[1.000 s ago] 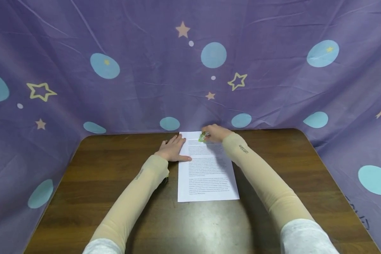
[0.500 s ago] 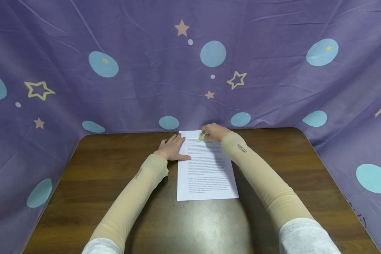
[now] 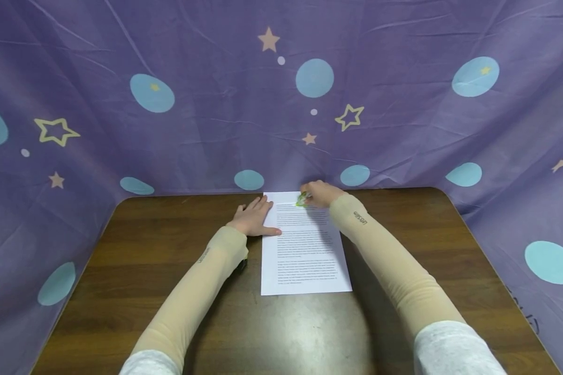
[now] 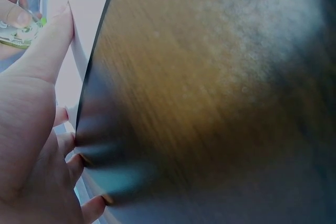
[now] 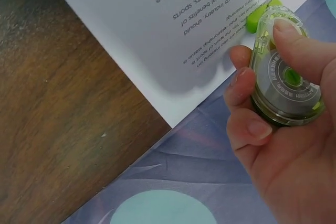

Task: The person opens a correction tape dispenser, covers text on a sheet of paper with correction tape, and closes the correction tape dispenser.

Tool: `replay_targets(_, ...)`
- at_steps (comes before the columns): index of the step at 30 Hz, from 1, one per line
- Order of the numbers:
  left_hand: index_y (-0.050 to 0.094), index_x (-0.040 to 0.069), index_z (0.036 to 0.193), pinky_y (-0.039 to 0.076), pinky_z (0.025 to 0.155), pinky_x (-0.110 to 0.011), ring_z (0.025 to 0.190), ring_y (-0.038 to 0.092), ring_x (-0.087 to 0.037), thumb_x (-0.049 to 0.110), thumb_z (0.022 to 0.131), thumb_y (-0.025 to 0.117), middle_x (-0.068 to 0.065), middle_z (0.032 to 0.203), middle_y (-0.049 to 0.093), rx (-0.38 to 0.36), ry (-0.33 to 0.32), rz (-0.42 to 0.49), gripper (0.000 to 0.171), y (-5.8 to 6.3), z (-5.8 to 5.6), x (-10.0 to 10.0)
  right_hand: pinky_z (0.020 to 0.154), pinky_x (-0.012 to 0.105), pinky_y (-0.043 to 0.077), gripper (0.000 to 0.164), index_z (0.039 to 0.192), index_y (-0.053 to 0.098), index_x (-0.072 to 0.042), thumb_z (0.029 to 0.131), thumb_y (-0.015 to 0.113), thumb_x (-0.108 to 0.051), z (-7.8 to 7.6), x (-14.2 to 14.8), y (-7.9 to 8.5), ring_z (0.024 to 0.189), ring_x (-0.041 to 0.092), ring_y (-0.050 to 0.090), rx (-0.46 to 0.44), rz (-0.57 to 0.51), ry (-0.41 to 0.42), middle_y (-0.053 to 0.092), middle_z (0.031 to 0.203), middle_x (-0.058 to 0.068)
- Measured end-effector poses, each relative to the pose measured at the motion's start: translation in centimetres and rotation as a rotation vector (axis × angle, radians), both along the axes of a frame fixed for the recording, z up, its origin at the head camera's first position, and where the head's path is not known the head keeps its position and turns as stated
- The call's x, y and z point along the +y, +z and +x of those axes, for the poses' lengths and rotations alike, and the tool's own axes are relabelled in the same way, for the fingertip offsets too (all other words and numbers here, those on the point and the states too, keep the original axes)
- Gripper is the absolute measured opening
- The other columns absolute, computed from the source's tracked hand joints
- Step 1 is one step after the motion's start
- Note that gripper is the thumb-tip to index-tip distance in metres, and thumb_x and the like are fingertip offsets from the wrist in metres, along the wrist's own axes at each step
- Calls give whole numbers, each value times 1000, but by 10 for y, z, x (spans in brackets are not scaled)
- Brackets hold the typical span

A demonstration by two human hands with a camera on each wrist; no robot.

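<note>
Head view: illegible print (image 3: 307,245); cut-off sleeves (image 3: 456,348)

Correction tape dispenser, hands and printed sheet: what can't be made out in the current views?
- Head: the print on the sheet, too small to read.
- Head: most of the dispenser, covered by the right hand.
- Head: the dark object, mostly hidden by the left sleeve.
- Left wrist: the sheet's print, washed out.
- Right wrist: most of the left hand, cut off at the top right corner.

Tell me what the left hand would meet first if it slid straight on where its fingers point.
Beyond the printed sheet whose edge it overlaps, the left hand would likely meet the purple curtain first, past the far side of the table; the gap is hard to judge.
</note>
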State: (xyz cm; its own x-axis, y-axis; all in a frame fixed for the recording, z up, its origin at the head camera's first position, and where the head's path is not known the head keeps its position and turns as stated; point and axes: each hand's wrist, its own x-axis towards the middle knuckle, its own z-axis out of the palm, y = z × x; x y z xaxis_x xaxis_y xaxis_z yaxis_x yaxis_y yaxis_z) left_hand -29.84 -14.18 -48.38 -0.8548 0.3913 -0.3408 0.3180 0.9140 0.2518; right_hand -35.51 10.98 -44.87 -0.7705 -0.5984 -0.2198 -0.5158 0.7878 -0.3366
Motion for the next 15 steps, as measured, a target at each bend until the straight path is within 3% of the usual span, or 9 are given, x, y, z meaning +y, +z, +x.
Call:
replay_targets(7,18,12,168,11,123,-66,161,4,-34,70,90,68,-13,175,3,-6,5,6,110,-10,-7,0,97,43,55,13,112,71,-5,100,70,-9,-4,5,-1,110,32,69,-35,13,-17,74,114,13)
replay_targets(15,18,11,168,10,123,-66,161,3,-34,70,89,69,-13,175,2,-16,11,8,111,-10,-7,-1,98,44,55,14,113,71,-4,100,70,-9,-6,14,-1,111,33,69,-56,14,-28,73,116,14)
